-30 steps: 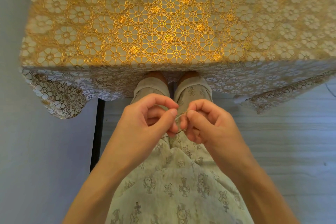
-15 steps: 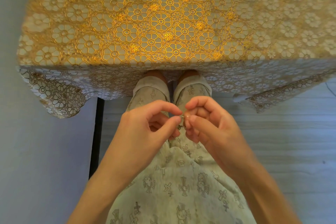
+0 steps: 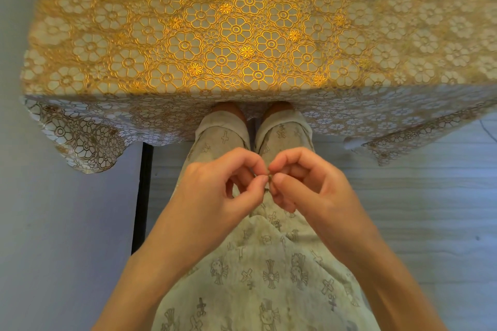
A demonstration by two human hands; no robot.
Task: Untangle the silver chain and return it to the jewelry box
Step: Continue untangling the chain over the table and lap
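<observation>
Both hands pinch the silver chain (image 3: 269, 179) between them: left hand (image 3: 223, 191) at nine o'clock, right hand (image 3: 309, 191) at three (equally near); its long axis cannot be told.

A counter (image 3: 403, 35) fills the upper part of the view, covered by a cloth (image 3: 236, 29) of gold flower lace whose edge hangs over the near side. Warm light brightens the cloth's middle. Below lies pale plank floor (image 3: 416, 209). A plain pale wall (image 3: 53, 236) stands at left, a dark upright strip (image 3: 141, 196) beside it.
</observation>
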